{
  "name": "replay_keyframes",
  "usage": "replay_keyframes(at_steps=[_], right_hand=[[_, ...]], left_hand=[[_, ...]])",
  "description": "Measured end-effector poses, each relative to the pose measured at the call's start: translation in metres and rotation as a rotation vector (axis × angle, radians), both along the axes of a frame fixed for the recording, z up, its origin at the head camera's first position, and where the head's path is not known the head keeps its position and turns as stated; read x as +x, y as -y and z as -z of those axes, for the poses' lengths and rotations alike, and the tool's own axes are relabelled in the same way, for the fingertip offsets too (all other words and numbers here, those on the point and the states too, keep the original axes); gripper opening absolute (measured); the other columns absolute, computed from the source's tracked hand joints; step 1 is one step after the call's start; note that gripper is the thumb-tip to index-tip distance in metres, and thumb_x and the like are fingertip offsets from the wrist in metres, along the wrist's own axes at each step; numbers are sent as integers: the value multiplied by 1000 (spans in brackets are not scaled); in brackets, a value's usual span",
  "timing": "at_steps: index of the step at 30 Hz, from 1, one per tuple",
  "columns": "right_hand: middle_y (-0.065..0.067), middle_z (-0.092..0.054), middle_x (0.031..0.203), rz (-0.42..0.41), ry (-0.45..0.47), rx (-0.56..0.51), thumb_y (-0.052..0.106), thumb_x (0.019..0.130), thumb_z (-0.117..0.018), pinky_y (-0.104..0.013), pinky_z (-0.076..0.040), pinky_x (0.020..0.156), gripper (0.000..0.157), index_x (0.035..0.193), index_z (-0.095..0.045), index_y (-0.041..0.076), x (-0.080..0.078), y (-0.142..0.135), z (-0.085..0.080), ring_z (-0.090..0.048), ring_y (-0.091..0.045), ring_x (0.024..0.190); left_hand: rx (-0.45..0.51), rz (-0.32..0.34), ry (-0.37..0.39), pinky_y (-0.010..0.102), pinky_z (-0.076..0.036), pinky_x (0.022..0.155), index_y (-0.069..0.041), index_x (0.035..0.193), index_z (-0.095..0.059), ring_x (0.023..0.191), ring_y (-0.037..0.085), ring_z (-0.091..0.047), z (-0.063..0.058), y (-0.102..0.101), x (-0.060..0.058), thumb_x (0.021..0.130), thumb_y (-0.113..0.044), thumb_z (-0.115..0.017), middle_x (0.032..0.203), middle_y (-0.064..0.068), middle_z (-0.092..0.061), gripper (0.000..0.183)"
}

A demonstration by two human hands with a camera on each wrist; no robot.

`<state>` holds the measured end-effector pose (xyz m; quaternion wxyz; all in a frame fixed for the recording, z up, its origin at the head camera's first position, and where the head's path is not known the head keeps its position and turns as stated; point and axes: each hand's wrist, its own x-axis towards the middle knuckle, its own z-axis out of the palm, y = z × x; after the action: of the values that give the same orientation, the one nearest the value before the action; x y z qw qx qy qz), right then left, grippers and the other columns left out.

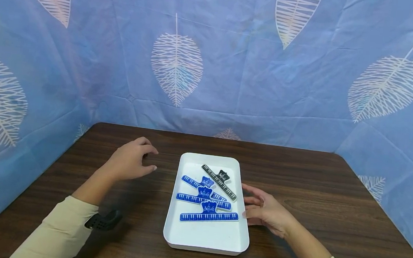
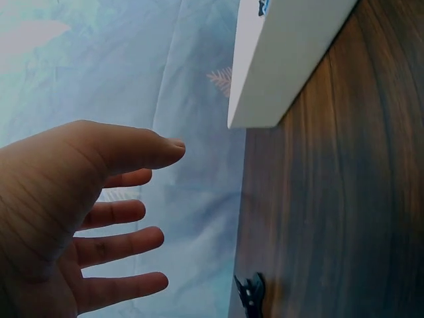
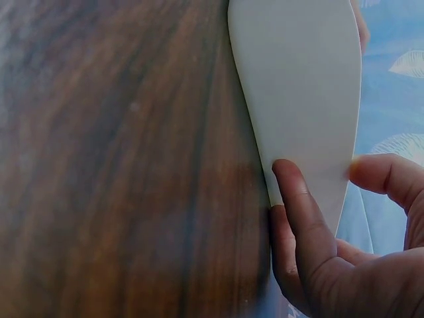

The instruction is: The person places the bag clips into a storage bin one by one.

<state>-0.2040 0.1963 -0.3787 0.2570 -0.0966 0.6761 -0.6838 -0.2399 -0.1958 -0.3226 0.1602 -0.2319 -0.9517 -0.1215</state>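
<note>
A white tray (image 1: pixel 214 238) lies on the dark wooden table and holds piano-print clips. Three are blue: a front clip (image 1: pixel 208 216), a middle clip (image 1: pixel 203 199) and a back clip (image 1: pixel 191 181). Crossing the back one's right end is a black clip (image 1: pixel 220 183), slanted. My right hand (image 1: pixel 271 212) rests against the tray's right side; in the right wrist view its fingers (image 3: pixel 301 205) touch the outer wall, one fingertip meeting the rim. Left of the tray, apart from it, my left hand (image 1: pixel 130 159) hovers with thumb and fingers spread, holding nothing.
The brown table (image 1: pixel 316 189) stretches to both sides of the tray. Blue cloth (image 1: pixel 230 73) with white leaf prints hangs around it. A small dark object (image 2: pixel 252 295), its kind unclear, shows low in the left wrist view.
</note>
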Motion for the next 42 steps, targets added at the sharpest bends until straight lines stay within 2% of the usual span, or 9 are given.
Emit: replay_keyframes(at_steps=[13, 21, 25, 30, 35, 42], right_hand=[[-29, -38, 126, 8, -10, 5, -3, 73, -64, -49, -47, 75, 82, 140, -19, 10, 0, 0, 0, -55, -36, 99], [-29, -37, 127, -8, -12, -2, -3, 73, -63, -49, -47, 76, 81, 140, -18, 10, 0, -1, 1, -55, -36, 99], [-29, -38, 126, -2, -13, 4, -3, 73, -63, -49, -47, 75, 81, 140, -18, 10, 0, -1, 1, -55, -36, 98], [-29, -38, 126, 0, -8, 6, -3, 73, -63, -49, -47, 76, 81, 140, -18, 10, 0, -2, 1, -55, -36, 99], [-29, -37, 127, -6, -1, -1, -3, 74, -63, -49, -46, 77, 81, 140, -18, 10, 1, -2, 1, -55, -36, 99], [-29, -36, 127, -10, -3, -2, -3, 74, -62, -49, -46, 77, 81, 140, -17, 10, 0, -2, 1, -54, -37, 100]], left_hand=[[5, -53, -3, 38, -46, 60, -12, 100, -64, 72, 17, -53, 10, 19, -11, 70, -30, -73, 103, 7, -52, 36], [36, -95, -32, 39, -46, 59, -10, 98, -65, 75, 21, -55, 22, 28, -21, 70, -25, -73, 101, 8, -52, 33], [31, -145, 6, 39, -45, 57, -9, 99, -64, 75, 21, -54, 26, 31, -25, 70, -25, -73, 103, 10, -52, 34], [28, -210, 77, 43, -46, 62, -8, 103, -63, 83, 27, -55, 33, 34, -32, 70, -24, -73, 109, 15, -51, 38], [54, -273, 113, 46, -46, 65, -7, 104, -63, 86, 31, -55, 40, 35, -41, 71, -23, -72, 112, 18, -49, 38], [47, -297, 178, 48, -45, 68, -6, 106, -61, 87, 33, -54, 45, 32, -52, 74, -25, -69, 117, 21, -46, 38]])
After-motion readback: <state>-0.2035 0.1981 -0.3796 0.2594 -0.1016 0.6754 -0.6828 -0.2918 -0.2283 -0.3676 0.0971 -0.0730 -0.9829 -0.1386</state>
